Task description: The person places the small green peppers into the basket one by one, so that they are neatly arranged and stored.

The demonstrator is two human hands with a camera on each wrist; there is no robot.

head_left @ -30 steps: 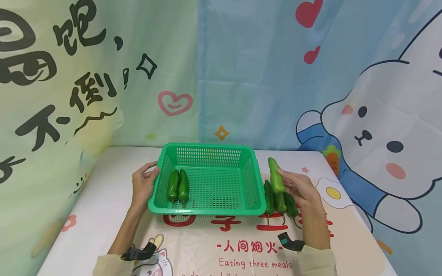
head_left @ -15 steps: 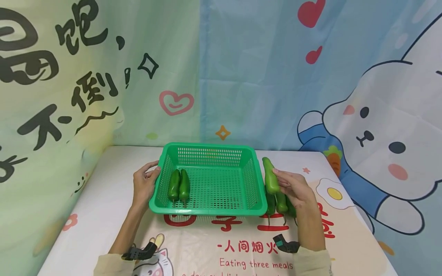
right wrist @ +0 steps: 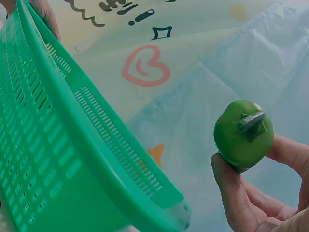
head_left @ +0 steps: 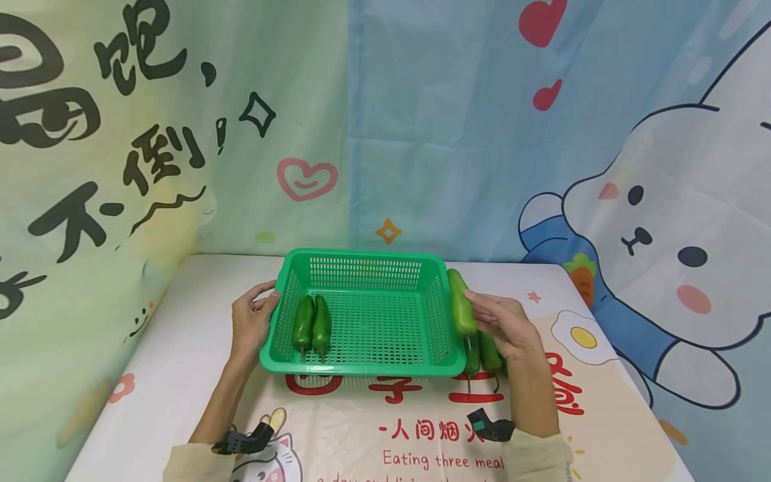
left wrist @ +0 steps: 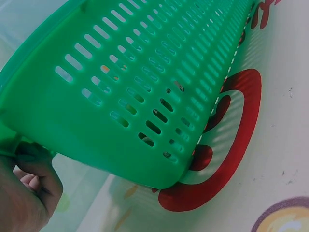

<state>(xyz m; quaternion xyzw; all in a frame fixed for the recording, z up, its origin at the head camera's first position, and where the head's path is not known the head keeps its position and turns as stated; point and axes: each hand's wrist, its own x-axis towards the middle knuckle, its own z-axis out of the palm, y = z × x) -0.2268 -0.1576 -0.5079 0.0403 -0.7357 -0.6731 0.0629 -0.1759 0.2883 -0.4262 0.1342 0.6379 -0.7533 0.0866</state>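
The right hand's grip (head_left: 506, 328) pinches a green chili pepper (head_left: 462, 304) aloft by the right side of the green plastic basket (head_left: 361, 369), seemingly to keep clear of its rim, while the left hand's grip (head_left: 251, 321) holds the opposite rim, likely for steadiness, fingertips partly hidden.

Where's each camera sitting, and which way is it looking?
Head: on the person's head, looking forward and down at the basket; both forearms, left grip and right grip show.
Left wrist: on that wrist, facing the basket's outside; left grip peeks in.
Right wrist: on that wrist, facing the held pepper; both grips show.
Both wrist views share the basket.
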